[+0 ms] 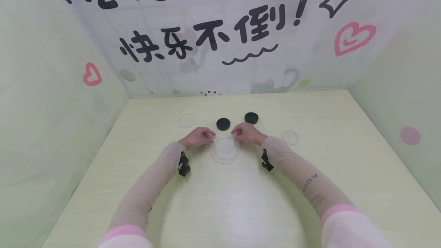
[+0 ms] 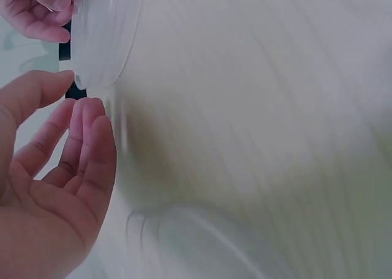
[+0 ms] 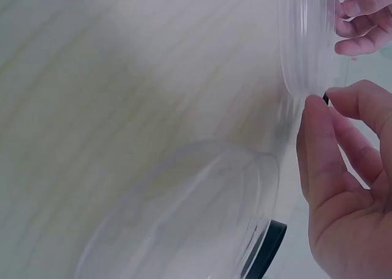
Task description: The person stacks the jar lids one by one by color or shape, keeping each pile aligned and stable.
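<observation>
A clear, shallow round plastic dish (image 1: 225, 150) is between my two hands, its thin wall seen side-on in the left wrist view. My left hand (image 1: 199, 137) pinches its left far edge between thumb and fingertips. On the opposite side my right hand (image 1: 249, 133) pinches the edge in the same way, thumb (image 3: 358, 98) on one face and fingers (image 3: 318, 132) on the other. One black disc (image 1: 223, 124) lies just beyond the dish. Another black disc (image 1: 251, 118) sits right behind my right hand.
A clear round piece (image 1: 187, 121) stands on the table (image 1: 224, 209) at the back left, beyond my left hand. A similar clear round piece (image 1: 290, 137) is right of my right hand. Printed cloth walls (image 1: 220, 75) rise at the table's back and sides.
</observation>
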A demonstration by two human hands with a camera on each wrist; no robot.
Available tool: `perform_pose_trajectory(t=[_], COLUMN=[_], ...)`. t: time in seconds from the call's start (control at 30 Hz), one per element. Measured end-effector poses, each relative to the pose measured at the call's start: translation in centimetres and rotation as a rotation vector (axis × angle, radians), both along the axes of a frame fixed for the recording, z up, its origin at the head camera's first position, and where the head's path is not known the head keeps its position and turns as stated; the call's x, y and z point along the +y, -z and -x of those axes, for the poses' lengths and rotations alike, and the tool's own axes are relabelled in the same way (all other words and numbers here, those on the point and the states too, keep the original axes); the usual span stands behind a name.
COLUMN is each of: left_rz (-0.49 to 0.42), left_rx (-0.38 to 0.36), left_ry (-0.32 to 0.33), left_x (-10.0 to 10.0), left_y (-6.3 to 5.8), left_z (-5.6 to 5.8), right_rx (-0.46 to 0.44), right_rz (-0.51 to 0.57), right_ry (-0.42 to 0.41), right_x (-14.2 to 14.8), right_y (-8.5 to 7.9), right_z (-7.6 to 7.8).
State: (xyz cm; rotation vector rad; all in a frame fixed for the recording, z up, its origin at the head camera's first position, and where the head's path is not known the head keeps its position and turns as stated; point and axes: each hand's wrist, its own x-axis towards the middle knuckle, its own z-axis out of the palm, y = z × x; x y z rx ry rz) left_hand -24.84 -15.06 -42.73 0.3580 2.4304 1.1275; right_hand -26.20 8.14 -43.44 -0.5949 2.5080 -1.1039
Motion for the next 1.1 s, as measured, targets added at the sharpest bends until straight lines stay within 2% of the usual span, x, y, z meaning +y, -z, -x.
perform_pose_trajectory(t=[0.2,0.37,0.4,0.6,0.63,0.77,1.1], left_rz=[-0.028,0.024,0.029,0.031,0.029,0.028,0.019], left_rx=[-0.003,0.048,0.056,0.109,0.112,0.112,0.104], left_ry=[-0.035,-0.066,-0.072,-0.104,-0.113,-0.138,-0.154], left_x=[-1.9,-3.7,-4.1,-6.1,-6.4,-7.6,-9.7], left_y=[-1.0,-1.9,-2.1,-3.1,-3.2,-3.1,-2.4], left_z=[0.4,0.8,0.9,0.9,0.9,0.7,0.0], right_rx=[0.053,0.019,0.031,-0.008,-0.026,-0.019,-0.014], right_rz=[0.014,0.047,0.085,0.115,0.081,0.062,0.029], right_ry=[0.020,0.008,-0.016,-0.028,-0.005,0.000,-0.062], right_x=[-0.3,-0.8,-0.8,-2.5,-3.0,-4.9,-8.8], right_y=[-1.2,-1.9,-1.1,-1.6,-2.6,-3.1,-3.1], right_z=[0.4,1.0,1.7,2.2,1.6,1.3,0.9])
